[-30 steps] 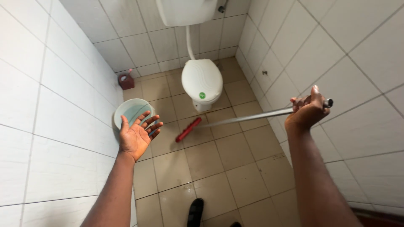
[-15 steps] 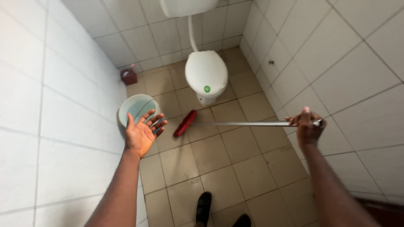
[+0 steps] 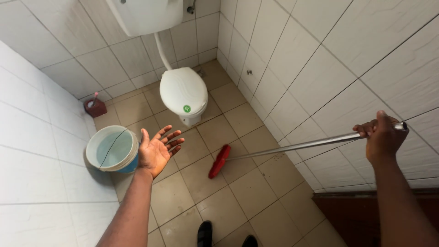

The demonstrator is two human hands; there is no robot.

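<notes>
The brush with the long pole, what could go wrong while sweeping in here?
The right hand grips only the very end of the metal pole, so the red brush head may be hard to steer.

The bucket of water stands on the floor by the open left hand, with the brush head not far off; a wide sweep could bump it and slosh water.

The tiled walls are close, so the pole could knock them.

one broom (image 3: 283, 148); one bucket (image 3: 112, 149); one toilet (image 3: 183, 93); two shoes (image 3: 204, 234); one brush holder (image 3: 95, 107)
</notes>
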